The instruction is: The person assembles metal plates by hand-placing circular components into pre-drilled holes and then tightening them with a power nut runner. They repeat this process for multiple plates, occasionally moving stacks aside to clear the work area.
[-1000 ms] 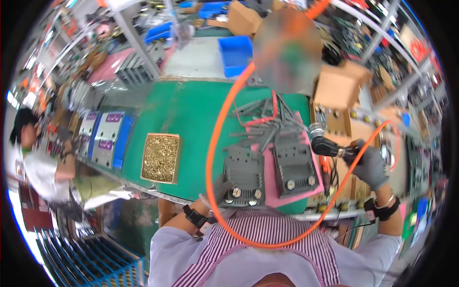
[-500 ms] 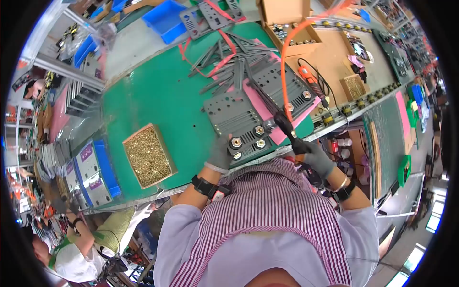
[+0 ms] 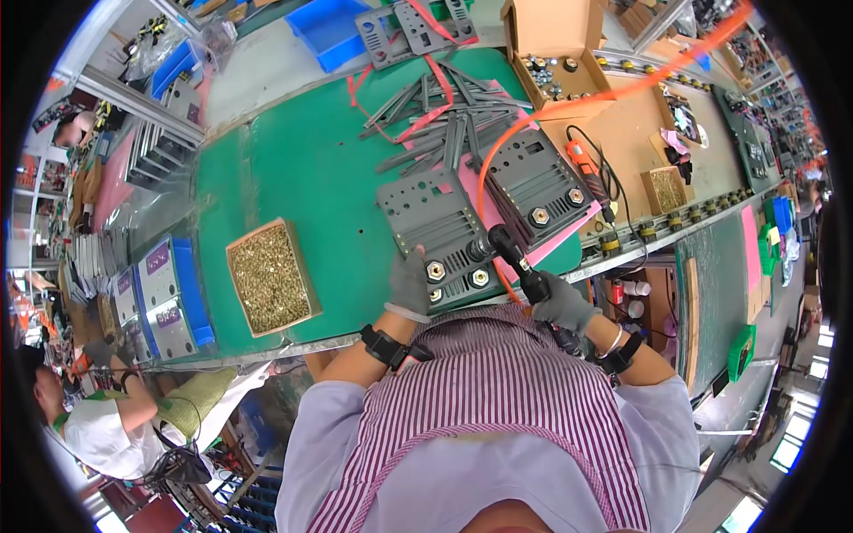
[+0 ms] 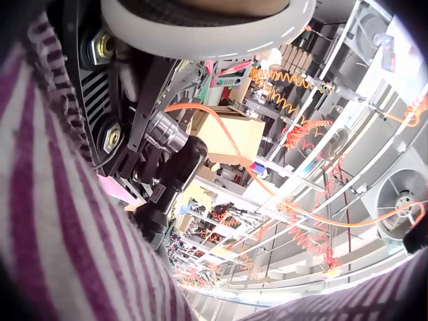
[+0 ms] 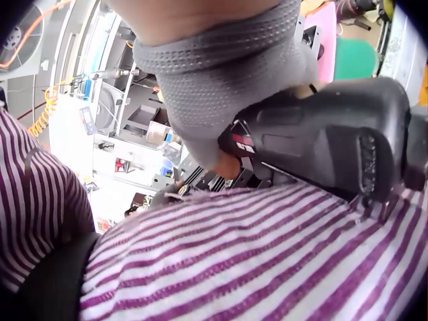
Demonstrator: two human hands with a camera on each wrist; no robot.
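My gloved right hand [image 3: 565, 304] grips a black angle-head power wrench [image 3: 533, 282], whose body fills much of the right wrist view. Its metal socket [image 4: 166, 132] sits over the upper right nut position on the nearer grey metal plate [image 3: 426, 209], hiding that nut. Other hex nuts [image 3: 480, 278] show at the plate's near end. At the left edge of this plate my gloved left hand [image 3: 410, 282] holds on, a bare fingertip showing on top. A second grey plate [image 3: 533, 173] with two nuts lies to the right on pink sheet [image 3: 576, 222].
A box of small brass parts [image 3: 274, 277] stands left on the green mat [image 3: 293, 169]. Loose grey strips [image 3: 435, 124] lie behind the plates. An orange hose [image 3: 613, 93] arches over the work. An orange power driver [image 3: 585, 164] rests at right. Another person [image 3: 107, 417] works at left.
My right hand has brought the wrench from the right side over to the nearer plate, its socket now on a nut position. The left hand stays at the plate's left edge.
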